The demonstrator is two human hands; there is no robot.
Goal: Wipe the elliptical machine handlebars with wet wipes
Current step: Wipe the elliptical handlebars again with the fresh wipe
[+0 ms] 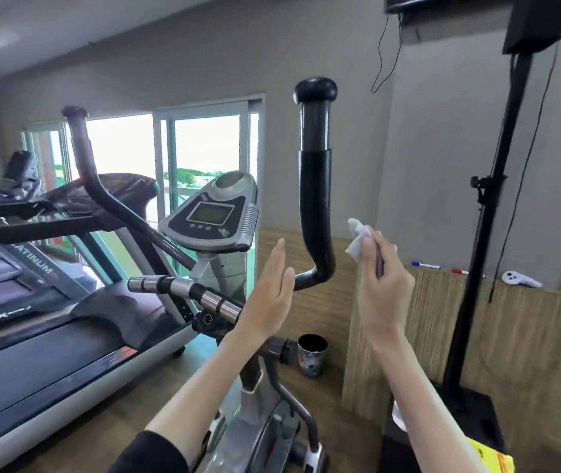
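Forearms (200, 387) rise beside the handlebar (314, 206): left hand (270, 291) flat and released, left of its bend; right hand (383, 288) pinches the wipe (357, 240) just right of it, not touching. Wiping looks about to start; next, press the wipe onto it.

1. Right handlebar (316, 199): black foam grip, grey bare tube above, black end cap.
2. Wet wipe (357, 238): white.
3. Console (214, 213): silver-grey shell, black panel, grey-green screen.
4. Centre grip bar (183, 288): chrome with black bands.
5. Cup (312, 356) on floor: dark, multicoloured print.
6. Wall panelling (497, 322), right: light brown, streaked wood grain.
7. Marker (425, 266): white, blue cap.
8. Sleeve (149, 455), near left: black.
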